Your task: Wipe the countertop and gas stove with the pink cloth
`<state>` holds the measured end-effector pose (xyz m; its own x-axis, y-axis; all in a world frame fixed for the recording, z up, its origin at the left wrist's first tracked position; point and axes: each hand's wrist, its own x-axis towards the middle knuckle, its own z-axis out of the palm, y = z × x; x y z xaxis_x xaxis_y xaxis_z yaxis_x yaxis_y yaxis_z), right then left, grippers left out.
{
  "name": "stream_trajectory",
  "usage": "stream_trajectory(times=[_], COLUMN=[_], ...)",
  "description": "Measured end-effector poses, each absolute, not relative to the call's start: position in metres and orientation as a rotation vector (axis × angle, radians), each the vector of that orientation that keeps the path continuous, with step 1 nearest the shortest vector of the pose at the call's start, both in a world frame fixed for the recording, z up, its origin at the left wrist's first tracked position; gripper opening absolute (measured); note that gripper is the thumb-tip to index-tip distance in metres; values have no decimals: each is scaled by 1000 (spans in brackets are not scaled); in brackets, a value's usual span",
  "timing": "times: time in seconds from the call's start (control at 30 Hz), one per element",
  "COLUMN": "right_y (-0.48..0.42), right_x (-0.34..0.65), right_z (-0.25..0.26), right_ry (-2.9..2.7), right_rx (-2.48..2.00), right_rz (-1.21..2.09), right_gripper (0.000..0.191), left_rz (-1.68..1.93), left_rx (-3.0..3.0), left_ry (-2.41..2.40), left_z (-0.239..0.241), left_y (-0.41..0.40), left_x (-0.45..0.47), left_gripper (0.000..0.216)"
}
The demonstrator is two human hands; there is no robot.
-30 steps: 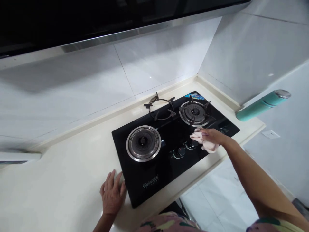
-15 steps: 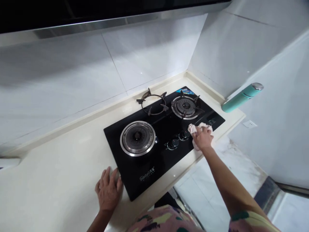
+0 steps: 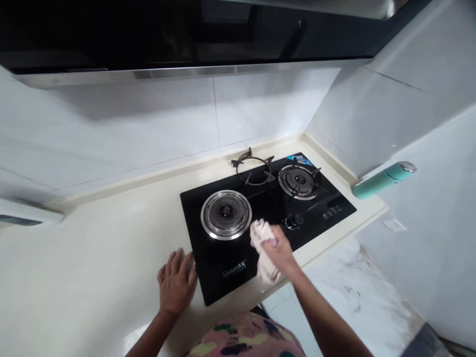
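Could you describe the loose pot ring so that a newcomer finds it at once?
On the cream counter sits a black gas stove. At its back edge, between the left burner and the right burner, the dark pot ring overlaps the counter. Unlike the grate on the right burner, it surrounds no burner.

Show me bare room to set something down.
Widest: the countertop left of the gas cooktop, between the left hand and tiled backsplash. Smaller: black glass between the left burner and the cooktop's front-left corner. Crowded: the rear edge, under the loose pan support; the right counter strip, with the teal bottle; the front, where the right hand holds a pale cloth.
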<state>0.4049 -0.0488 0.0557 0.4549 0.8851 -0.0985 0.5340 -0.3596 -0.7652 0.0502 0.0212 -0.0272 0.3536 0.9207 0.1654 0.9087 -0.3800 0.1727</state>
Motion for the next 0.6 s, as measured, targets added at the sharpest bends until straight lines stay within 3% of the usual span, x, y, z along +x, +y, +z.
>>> stream_trajectory(times=[0.13,0.2,0.33,0.6], right_y=[28,61,95,99], right_x=[489,523,536,468], right_z=[102,104,69,28], right_ry=[-1063,-1073,-1037,-1015], right_rx=[-2037,-2197,-2611,-2773], right_rz=[309,292,398,231], right_gripper=[62,65,51,45], left_rz=[363,356,345,304], left_rx=[2533,2525,2522,2470], left_ry=[1724,1734,1733,1725], left_z=[-29,-29,-28,-22], left_y=[20,20,18,16], left_x=[50,50,50,55], left_gripper=[47,46,46,47])
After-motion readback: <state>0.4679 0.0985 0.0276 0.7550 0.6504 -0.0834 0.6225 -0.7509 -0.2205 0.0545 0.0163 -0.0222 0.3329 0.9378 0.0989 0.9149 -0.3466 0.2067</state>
